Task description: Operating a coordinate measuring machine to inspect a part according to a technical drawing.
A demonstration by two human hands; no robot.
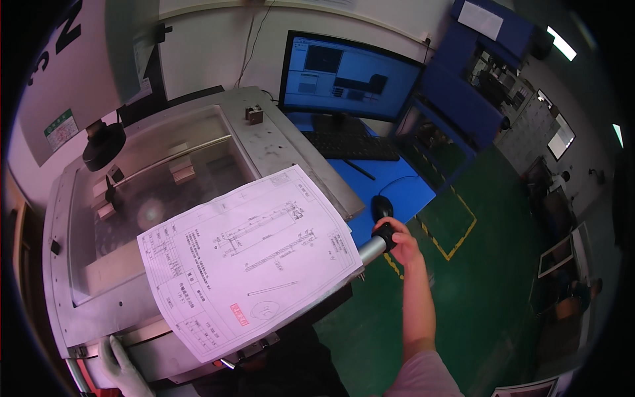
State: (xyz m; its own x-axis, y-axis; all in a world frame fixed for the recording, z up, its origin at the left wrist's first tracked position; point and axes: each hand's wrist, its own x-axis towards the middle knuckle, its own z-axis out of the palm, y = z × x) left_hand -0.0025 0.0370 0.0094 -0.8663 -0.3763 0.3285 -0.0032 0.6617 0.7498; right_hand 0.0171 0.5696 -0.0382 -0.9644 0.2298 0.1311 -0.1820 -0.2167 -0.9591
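The big grey metal measuring machine with a glass stage (165,165) fills the left of the view. On its front lies a large white sheet with a technical drawing (248,264), tilted, its lower corner hanging past the machine edge. Behind stands a blue table (403,188) with a dark computer monitor (350,76), a black keyboard (350,147) and a black mouse (381,208).

The right hand (400,241) has its grip clenched around the black knob at the end of a silver round handle (378,245) that comes out from under the sheet. The left hand (122,364), in a white glove, rests flat on the front lower corner of the machine, grip released.

I think the loose sheet could slide off if the handle moves under it.

The sheet hides where the handle joins the machine. The left hand is partly cut off by the picture's rim.
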